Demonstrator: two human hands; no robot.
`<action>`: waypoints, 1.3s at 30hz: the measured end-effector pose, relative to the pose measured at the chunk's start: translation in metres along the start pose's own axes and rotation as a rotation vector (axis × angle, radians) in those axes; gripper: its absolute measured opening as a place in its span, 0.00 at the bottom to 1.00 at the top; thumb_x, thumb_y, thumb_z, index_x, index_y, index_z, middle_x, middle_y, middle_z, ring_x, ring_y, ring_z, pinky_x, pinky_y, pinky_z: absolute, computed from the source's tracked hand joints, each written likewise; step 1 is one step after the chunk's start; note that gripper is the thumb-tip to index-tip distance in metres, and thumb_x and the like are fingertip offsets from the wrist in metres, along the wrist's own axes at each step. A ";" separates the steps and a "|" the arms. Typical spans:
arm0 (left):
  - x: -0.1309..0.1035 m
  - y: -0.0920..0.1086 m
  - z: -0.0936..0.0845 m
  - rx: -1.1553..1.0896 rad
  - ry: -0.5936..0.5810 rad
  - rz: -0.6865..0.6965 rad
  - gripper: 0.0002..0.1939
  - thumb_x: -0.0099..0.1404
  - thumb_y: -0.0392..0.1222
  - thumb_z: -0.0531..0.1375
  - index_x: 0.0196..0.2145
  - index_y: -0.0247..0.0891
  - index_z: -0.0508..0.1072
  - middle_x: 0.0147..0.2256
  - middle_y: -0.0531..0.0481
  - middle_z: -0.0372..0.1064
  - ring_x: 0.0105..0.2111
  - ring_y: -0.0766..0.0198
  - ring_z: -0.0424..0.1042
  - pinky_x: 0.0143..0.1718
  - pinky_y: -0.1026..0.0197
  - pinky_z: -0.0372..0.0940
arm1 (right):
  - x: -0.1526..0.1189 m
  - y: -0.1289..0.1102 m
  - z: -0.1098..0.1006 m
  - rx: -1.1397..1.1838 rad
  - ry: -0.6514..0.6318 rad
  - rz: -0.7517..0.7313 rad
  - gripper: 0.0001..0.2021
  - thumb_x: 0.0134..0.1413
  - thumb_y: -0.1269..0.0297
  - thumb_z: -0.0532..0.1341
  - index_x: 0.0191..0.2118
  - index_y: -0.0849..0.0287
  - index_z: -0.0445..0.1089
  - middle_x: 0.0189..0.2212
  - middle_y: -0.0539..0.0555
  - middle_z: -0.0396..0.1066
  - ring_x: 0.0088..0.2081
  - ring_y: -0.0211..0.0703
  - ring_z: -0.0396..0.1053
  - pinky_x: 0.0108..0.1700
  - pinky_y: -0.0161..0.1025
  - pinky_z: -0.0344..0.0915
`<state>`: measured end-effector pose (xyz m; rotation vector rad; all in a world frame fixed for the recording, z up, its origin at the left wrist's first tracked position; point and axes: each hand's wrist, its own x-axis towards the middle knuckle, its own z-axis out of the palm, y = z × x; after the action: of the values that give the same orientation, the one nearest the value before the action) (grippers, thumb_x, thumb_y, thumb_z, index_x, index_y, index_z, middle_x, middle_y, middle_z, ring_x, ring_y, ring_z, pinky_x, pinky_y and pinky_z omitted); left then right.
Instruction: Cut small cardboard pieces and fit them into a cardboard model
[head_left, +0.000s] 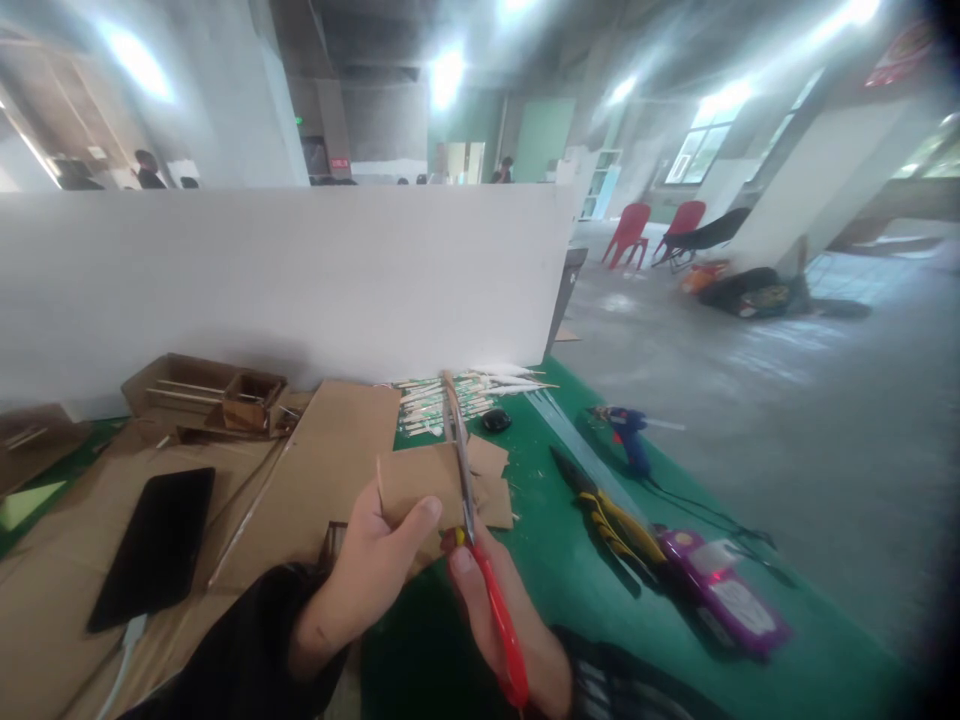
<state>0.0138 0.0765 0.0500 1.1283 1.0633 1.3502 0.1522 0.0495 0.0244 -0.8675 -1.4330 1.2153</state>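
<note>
Between the thumb and fingers of my left hand (386, 555) is a flat piece of brown cardboard (420, 478), held up above the table. My right hand (499, 590) grips the red handles of a pair of scissors (465, 465), whose long metal blades point away from me. The blades lie at the right edge of the cardboard piece; whether they cut into it I cannot tell. Just behind the blades, smaller cardboard scraps (495, 500) rest on the green table.
Large cardboard sheets (345, 430), a phone (157, 545) on a cable and a cardboard box (187, 385) are on the left. Thin sticks (450, 400) lie by the white partition (300, 280). Pliers (611, 520), a purple device (720, 590) and a blue glue gun (630, 435) are at right.
</note>
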 end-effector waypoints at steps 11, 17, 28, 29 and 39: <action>0.000 -0.002 0.000 0.055 -0.038 0.044 0.09 0.61 0.41 0.63 0.39 0.36 0.73 0.38 0.47 0.77 0.38 0.58 0.76 0.39 0.62 0.69 | 0.002 0.007 -0.001 -0.056 0.025 -0.044 0.15 0.63 0.55 0.56 0.52 0.52 0.64 0.49 0.57 0.70 0.51 0.54 0.67 0.56 0.48 0.60; -0.001 0.000 0.001 0.050 -0.035 0.034 0.10 0.62 0.39 0.62 0.41 0.36 0.73 0.40 0.47 0.77 0.40 0.59 0.75 0.41 0.62 0.68 | 0.002 0.011 -0.003 -0.078 0.016 -0.021 0.14 0.63 0.55 0.55 0.51 0.54 0.64 0.46 0.58 0.70 0.47 0.51 0.68 0.52 0.47 0.64; 0.001 -0.004 -0.001 -0.005 0.033 -0.008 0.17 0.60 0.41 0.64 0.46 0.34 0.72 0.40 0.45 0.77 0.40 0.56 0.76 0.42 0.60 0.70 | 0.001 0.015 -0.002 -0.101 0.027 0.074 0.15 0.62 0.50 0.55 0.44 0.57 0.65 0.32 0.52 0.68 0.34 0.43 0.65 0.41 0.41 0.66; 0.002 -0.004 -0.001 -0.001 0.044 -0.009 0.16 0.60 0.41 0.64 0.45 0.34 0.72 0.39 0.45 0.77 0.39 0.57 0.76 0.41 0.60 0.70 | 0.001 0.015 -0.002 -0.104 0.026 0.075 0.16 0.62 0.50 0.55 0.44 0.58 0.65 0.32 0.52 0.67 0.33 0.43 0.65 0.40 0.40 0.66; 0.020 0.035 -0.020 0.094 -0.086 0.006 0.18 0.57 0.38 0.62 0.44 0.34 0.63 0.21 0.53 0.73 0.21 0.61 0.74 0.24 0.62 0.70 | -0.004 0.016 -0.002 -0.170 0.017 0.090 0.16 0.65 0.49 0.49 0.39 0.57 0.62 0.25 0.47 0.59 0.25 0.38 0.56 0.29 0.36 0.60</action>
<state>-0.0120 0.0932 0.0827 1.2487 1.0711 1.2556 0.1534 0.0502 0.0080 -1.0666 -1.5131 1.1612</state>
